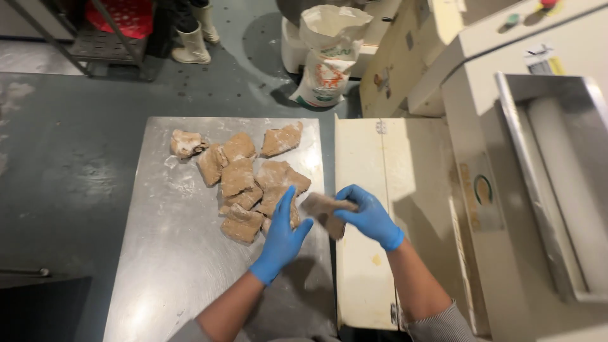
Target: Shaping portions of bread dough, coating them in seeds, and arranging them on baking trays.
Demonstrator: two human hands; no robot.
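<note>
Both my hands wear blue gloves. My right hand (368,215) grips a flat brown piece of dough (324,210) over the right edge of a steel table (164,253). My left hand (282,235) is open, fingers spread, just left of that piece and over the near end of a heap of several floured brown dough pieces (244,177) on the table. One paler lump (186,143) lies at the heap's far left.
A cream conveyor belt (367,158) runs beside the table on the right, part of a cream machine with a steel roller trough (557,183). A flour sack (330,54) stands on the grey floor beyond. White boots (193,44) and a rack are at the far left.
</note>
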